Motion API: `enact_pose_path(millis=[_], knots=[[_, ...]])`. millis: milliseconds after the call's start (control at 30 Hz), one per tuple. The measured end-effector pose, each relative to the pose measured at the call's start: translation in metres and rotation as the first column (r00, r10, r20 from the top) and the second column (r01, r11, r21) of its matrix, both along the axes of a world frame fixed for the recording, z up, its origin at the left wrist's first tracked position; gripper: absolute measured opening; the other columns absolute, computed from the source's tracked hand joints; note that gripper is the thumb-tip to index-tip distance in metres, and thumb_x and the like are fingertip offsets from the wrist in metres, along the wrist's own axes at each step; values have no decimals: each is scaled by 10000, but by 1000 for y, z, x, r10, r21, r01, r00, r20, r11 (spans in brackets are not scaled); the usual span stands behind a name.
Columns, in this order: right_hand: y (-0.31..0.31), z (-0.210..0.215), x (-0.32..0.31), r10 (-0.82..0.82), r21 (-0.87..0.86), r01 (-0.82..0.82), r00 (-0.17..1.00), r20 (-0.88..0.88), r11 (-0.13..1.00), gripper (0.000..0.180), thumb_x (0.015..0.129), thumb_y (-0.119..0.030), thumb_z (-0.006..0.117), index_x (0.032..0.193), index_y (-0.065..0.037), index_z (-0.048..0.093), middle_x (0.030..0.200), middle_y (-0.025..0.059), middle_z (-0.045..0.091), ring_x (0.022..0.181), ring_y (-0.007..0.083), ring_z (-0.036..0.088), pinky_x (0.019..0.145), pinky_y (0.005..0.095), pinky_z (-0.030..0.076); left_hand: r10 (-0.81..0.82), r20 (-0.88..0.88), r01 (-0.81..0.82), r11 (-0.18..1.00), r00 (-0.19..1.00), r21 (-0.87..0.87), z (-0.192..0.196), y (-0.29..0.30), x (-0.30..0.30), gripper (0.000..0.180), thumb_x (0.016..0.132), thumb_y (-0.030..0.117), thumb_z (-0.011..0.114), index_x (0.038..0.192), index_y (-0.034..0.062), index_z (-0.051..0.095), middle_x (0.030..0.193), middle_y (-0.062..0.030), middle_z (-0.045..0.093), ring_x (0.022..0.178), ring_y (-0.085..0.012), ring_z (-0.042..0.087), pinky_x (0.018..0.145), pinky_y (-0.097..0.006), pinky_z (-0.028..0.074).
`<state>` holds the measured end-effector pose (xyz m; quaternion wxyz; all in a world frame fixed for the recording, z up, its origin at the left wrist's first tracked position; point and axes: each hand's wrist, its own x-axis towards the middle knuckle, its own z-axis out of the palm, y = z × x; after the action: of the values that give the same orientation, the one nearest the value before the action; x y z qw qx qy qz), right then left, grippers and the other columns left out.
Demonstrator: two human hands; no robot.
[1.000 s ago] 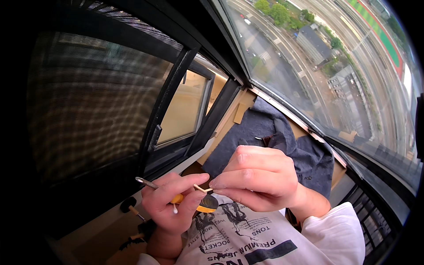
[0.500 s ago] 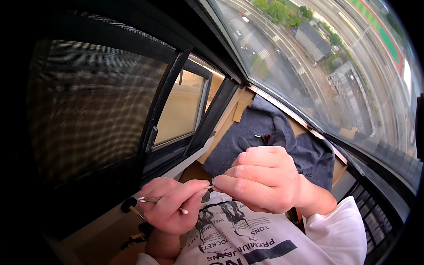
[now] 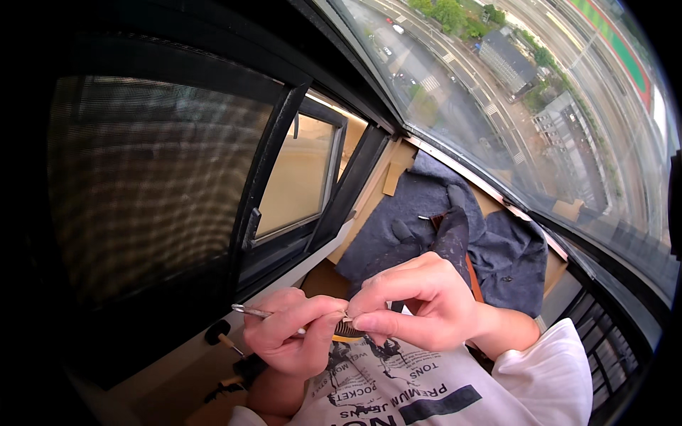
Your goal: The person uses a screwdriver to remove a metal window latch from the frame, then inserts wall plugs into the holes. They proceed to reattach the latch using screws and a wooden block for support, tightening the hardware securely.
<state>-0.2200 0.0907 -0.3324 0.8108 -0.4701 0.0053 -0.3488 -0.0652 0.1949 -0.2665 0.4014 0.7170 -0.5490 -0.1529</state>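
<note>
While pale stick (image 3: 347,319) is mostly hidden, left grip (image 3: 295,330) holds screwdriver (image 3: 251,311); right grip (image 3: 426,302): hold unclear.

Hands: left hand (image 3: 293,332) and right hand (image 3: 425,302) side by side, fingers (image 3: 317,311) of both meeting at the tips.
Thin piece (image 3: 347,319): between the two hands' fingertips.
Screwdriver (image 3: 251,311): in the left hand, shaft projecting left of the fingers, handle beneath the fingertips.
Shirt (image 3: 419,383): below the fingers.
Cloth (image 3: 383,227): beyond the fingers, on cardboard (image 3: 391,177).
Mesh screen (image 3: 156,184): left of the fingers.
Large window (image 3: 497,121): beyond and right of the fingers.
Railing (image 3: 604,341): right of the fingers, past the right sleeve.
Loose tool (image 3: 217,331): left of the left-hand fingers, lower down.
</note>
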Motion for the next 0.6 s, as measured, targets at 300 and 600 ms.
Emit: enact_pose_path(millis=[300, 600], knots=[[16, 3, 10, -296, 151, 335, 926, -235, 930, 181, 775, 108, 799, 940, 36, 785, 925, 149, 717, 806, 180, 656, 676, 286, 511, 180, -824, -297, 955, 537, 15, -23, 14, -2, 151, 957, 95, 669, 1033, -28, 711, 745, -10, 570, 611, -55, 455, 583, -227, 363], [32, -1, 34, -252, 501, 280, 960, -124, 819, 151, 806, 108, 792, 942, 61, 744, 945, 152, 706, 865, 192, 660, 756, 295, 544, 163, -831, -215, 975, 532, 53, -25, 9, -16, 230, 1020, 244, 633, 1043, 33, 720, 682, 31, 552, 631, -52, 493, 583, -225, 368]])
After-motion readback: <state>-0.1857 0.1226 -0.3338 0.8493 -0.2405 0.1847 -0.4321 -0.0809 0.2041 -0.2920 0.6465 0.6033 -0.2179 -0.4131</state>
